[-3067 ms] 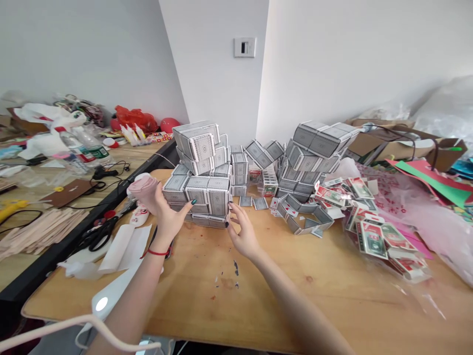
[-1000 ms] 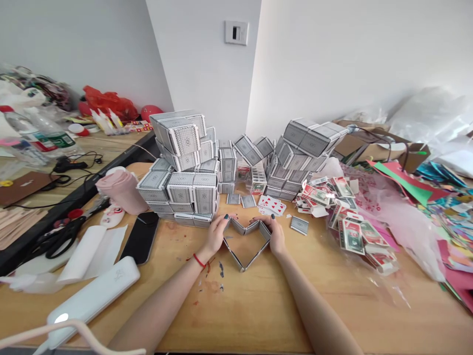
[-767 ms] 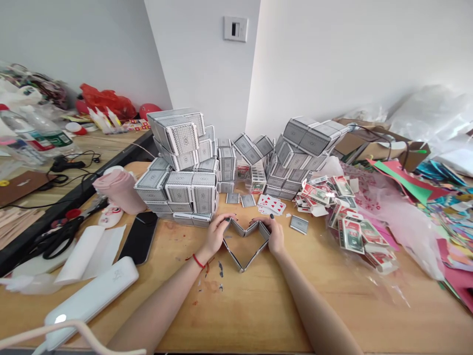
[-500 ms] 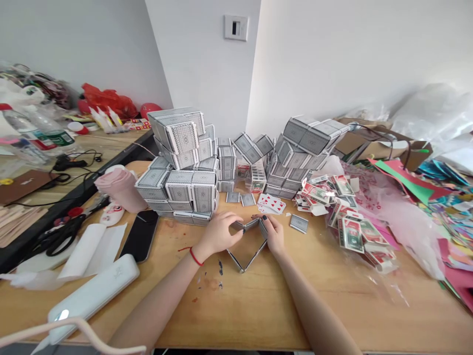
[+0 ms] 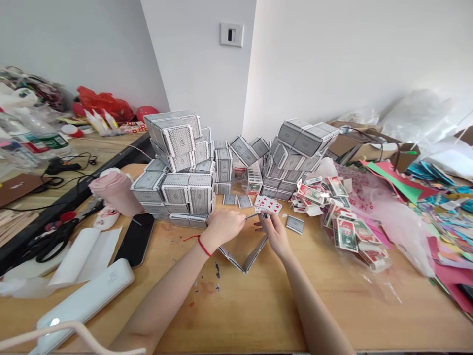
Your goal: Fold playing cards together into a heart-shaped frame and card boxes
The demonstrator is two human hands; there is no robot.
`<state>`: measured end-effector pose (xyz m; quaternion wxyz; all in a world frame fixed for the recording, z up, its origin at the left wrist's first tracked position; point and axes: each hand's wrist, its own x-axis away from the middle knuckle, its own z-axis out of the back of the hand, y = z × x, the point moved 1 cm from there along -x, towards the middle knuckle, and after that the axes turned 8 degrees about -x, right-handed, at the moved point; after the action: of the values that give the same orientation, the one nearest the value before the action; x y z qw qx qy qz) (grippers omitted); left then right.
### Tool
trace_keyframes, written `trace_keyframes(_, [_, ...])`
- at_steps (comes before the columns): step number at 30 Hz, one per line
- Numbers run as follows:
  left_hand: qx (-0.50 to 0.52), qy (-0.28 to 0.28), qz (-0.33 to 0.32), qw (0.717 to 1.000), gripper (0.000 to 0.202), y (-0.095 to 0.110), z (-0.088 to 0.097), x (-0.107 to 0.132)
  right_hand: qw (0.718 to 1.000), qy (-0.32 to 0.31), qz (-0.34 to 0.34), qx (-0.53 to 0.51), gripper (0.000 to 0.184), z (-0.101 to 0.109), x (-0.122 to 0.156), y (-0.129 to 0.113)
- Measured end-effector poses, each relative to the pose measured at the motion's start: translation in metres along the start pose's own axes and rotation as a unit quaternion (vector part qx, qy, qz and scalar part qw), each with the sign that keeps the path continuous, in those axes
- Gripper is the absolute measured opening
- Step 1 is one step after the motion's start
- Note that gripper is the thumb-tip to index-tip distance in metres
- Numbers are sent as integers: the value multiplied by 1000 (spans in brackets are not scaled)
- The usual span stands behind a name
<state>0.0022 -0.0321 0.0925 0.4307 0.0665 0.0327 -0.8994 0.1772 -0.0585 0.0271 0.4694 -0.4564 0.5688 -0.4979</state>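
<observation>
A band of joined playing cards stands on edge on the table, bent into a V whose corner points toward me. My left hand, with a red string at the wrist, is closed on the band's far left part, fingertips pinching a card edge. Opposite it, my right hand grips the far right part between thumb and fingers. Part of the band is hidden behind both hands. Just beyond lie face-up heart cards and face-down cards. A single grey-backed card lies right of my right hand.
Stacked card blocks rise at left and right. Red card boxes and a plastic bag lie to the right. At left are a phone, a white device, scissors and a pink cup.
My left hand has turned and closed more tightly, bringing its fingertips nearer my right hand. The band's far side has been drawn together, and the V looks wider. The view has shifted slightly.
</observation>
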Motion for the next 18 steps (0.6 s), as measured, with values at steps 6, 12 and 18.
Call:
trace_keyframes(6, [141, 56, -82, 985, 33, -19, 22, 7, 992, -22, 124, 30, 28, -3, 10, -18])
trace_keyframes(12, [236, 21, -157, 959, 38, -30, 26, 18, 978, -67, 196, 32, 18, 2, 18, -29])
trace_keyframes(18, [229, 64, -148, 960, 30, -38, 25, 22, 963, -101, 232, 97, 14, 7, 20, -37])
